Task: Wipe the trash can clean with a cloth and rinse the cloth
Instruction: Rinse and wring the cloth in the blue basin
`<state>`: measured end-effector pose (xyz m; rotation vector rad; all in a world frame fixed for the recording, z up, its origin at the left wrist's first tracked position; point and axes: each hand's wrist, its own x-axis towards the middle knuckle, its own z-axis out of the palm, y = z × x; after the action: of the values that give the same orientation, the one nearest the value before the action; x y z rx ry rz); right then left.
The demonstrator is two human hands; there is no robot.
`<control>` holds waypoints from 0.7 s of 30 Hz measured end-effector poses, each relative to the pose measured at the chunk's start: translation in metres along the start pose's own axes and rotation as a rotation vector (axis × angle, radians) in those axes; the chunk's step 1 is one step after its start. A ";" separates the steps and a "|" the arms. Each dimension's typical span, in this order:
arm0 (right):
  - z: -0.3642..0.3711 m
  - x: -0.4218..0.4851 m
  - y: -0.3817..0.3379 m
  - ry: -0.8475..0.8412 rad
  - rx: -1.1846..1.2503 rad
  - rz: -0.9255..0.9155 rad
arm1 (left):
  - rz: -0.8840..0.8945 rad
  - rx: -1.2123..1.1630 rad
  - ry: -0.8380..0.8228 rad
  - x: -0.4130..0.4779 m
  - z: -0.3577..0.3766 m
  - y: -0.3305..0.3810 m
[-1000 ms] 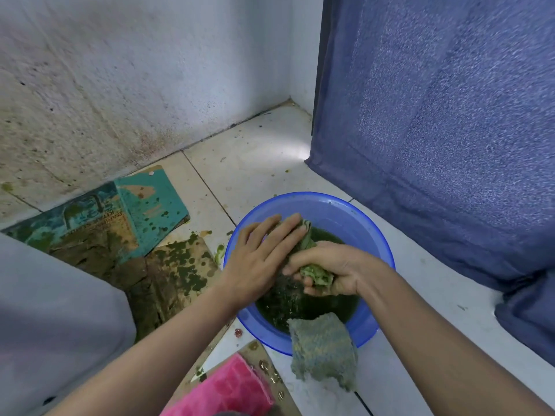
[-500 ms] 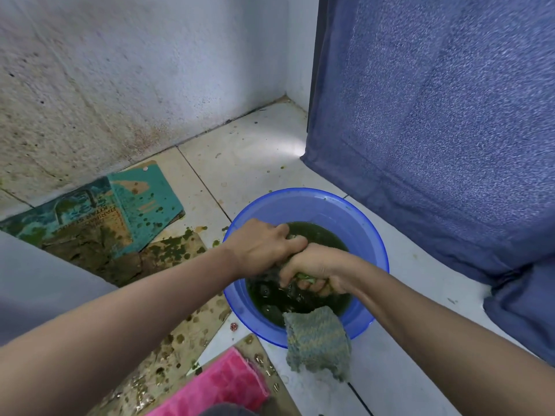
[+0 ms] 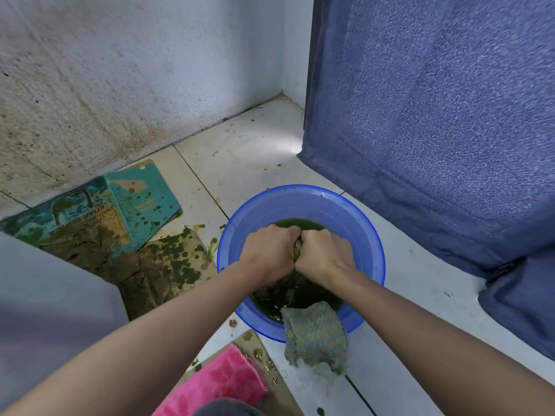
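1. Curtain (image 3: 435, 130): blue, hanging at right, hem bunched on the floor (image 3: 255, 157).
2. Card (image 3: 135, 202): teal, printed, green-spattered, flat beside the wall (image 3: 120, 70).
3. Cardboard (image 3: 168, 265): brown, green-stained, overlapped by the card.
4. Towel (image 3: 216, 382): pink, at the bottom edge.

teal cardboard (image 3: 141, 199), upside-down white lettering, too blurred to read

Glossy blue plastic basin (image 3: 369, 235), coarse knitted rag (image 3: 315, 334), glossy floor tiles (image 3: 255, 157), rough wall (image 3: 120, 70).
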<state>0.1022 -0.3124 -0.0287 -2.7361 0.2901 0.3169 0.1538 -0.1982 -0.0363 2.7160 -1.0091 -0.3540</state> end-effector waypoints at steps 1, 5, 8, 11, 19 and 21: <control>0.000 -0.001 0.002 0.019 -0.013 -0.039 | -0.019 -0.060 0.040 -0.005 0.003 0.000; 0.009 -0.007 0.008 0.118 -0.041 -0.186 | -0.088 -0.270 0.131 -0.024 0.014 0.001; 0.017 -0.009 0.013 0.214 -0.027 -0.289 | -0.130 -0.362 0.158 -0.032 0.015 0.005; 0.023 -0.010 0.018 0.381 -0.030 -0.383 | -0.155 -0.480 0.183 -0.037 0.014 0.009; 0.019 -0.012 0.020 0.686 0.021 -0.546 | -0.222 -0.740 0.267 -0.041 0.013 0.020; 0.022 -0.014 0.019 0.695 0.021 -0.545 | -0.241 -0.770 0.277 -0.043 0.015 0.019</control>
<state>0.0804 -0.3195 -0.0513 -2.6696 -0.2827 -0.7792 0.1062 -0.1860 -0.0390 2.0915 -0.3540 -0.3095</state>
